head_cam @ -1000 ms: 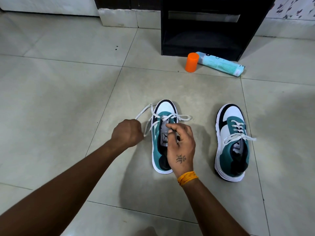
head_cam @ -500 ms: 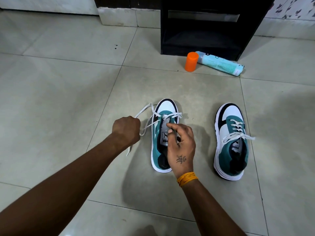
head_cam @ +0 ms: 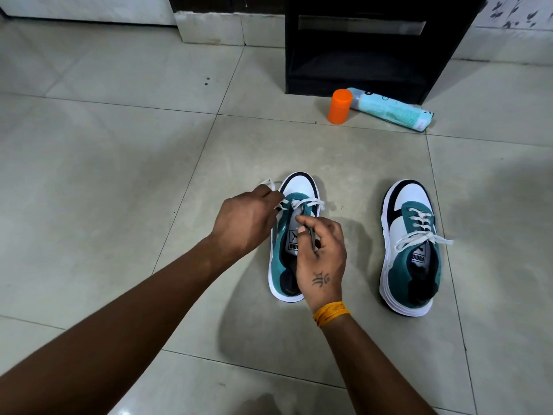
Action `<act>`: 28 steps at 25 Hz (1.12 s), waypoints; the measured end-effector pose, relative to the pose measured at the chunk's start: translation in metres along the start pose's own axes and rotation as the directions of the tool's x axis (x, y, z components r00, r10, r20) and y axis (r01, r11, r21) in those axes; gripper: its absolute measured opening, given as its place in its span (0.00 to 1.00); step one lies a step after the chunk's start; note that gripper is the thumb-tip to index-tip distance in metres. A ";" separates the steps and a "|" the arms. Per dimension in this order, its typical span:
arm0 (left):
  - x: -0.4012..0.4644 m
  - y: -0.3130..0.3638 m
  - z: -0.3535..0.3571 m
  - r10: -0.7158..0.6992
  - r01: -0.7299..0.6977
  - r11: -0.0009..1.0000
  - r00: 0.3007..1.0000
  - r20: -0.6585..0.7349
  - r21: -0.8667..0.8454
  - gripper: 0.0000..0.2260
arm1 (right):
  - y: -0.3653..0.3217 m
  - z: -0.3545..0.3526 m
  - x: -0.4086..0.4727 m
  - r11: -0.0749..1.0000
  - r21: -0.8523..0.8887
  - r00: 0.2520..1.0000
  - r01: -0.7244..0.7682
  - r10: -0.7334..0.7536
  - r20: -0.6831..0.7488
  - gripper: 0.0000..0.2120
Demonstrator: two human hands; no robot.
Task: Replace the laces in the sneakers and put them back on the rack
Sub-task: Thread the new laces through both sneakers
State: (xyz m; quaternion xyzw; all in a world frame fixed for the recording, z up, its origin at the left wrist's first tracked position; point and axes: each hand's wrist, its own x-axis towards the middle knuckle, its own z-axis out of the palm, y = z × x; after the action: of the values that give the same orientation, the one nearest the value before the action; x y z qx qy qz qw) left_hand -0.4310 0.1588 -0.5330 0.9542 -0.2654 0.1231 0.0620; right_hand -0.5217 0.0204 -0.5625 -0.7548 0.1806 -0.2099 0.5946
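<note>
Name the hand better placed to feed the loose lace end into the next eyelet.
Probably the left hand: it already grips the white lace beside the left sneaker, while the right hand pinches the tongue, steadying it.

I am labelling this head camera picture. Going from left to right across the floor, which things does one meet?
Left hand gripping the white lace → sneaker being laced → right hand → orange cap → blue tube → laced sneaker.
</note>
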 end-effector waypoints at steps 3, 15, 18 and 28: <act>0.008 0.009 -0.002 0.080 -0.081 0.996 0.997 0.020 0.040 0.03 | -0.001 0.001 -0.001 1.000 0.000 1.000 -0.010 0.010 0.001 0.13; 0.007 0.008 -0.005 -0.122 0.104 0.991 0.959 0.255 0.083 0.09 | 0.000 0.001 -0.002 1.000 0.020 0.999 -0.014 0.015 -0.040 0.14; 0.009 0.013 -0.010 -0.148 0.102 0.983 0.932 0.330 0.153 0.06 | -0.001 0.002 -0.003 1.000 0.017 0.999 -0.003 0.004 -0.037 0.14; 0.008 0.013 -0.012 -0.142 0.095 0.978 0.955 0.260 0.187 0.06 | 0.001 0.003 -0.003 1.000 0.021 0.999 -0.008 0.009 -0.046 0.14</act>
State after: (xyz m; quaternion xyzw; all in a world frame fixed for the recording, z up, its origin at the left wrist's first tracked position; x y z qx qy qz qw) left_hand -0.4335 0.1464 -0.5191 0.9781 -0.2018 0.0094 -0.0507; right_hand -0.5225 0.0242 -0.5640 -0.7427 0.1953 -0.2269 0.5990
